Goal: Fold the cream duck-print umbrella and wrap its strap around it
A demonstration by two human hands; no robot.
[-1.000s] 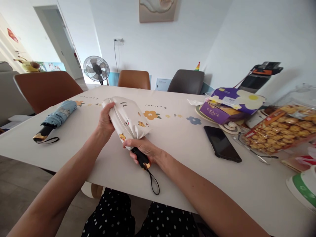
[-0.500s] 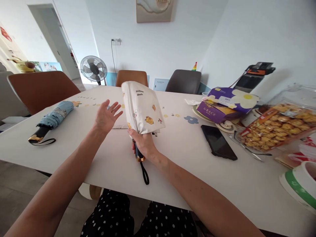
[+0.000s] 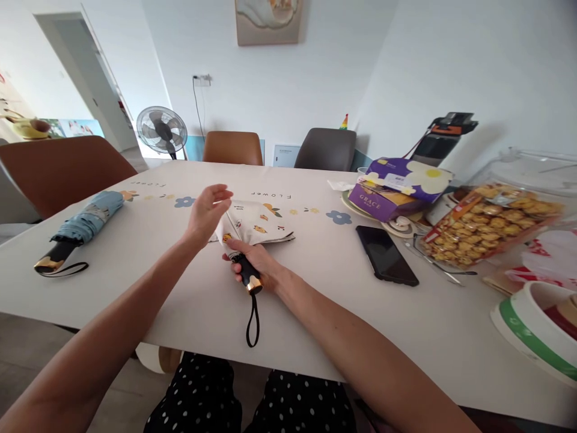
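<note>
A white umbrella point(image 3: 246, 224) with small cartoon prints lies low over the table, its loose fabric spread toward the far side. My right hand point(image 3: 255, 261) is wrapped round its black handle and the gathered base of the cloth. A gold cap and a black wrist loop hang toward me from the handle's end. My left hand point(image 3: 210, 213) is beside the left edge of the fabric, fingers stretched out and holding nothing; whether it touches the cloth I cannot tell. Farther left rests a light blue folded umbrella point(image 3: 90, 218) with a black and gold handle.
On the white table point(image 3: 180, 313), a black phone point(image 3: 386, 255) lies to the right. Behind it stand a purple tissue box point(image 3: 396, 189) and a clear jar of cookies point(image 3: 491, 222). A white and green tub point(image 3: 532, 331) is at the right edge. Chairs point(image 3: 232, 148) line the far side.
My right hand has tipped the white umbrella from raised to low over the table. My left hand has moved right, closer to its fabric. The view has shifted slightly.
</note>
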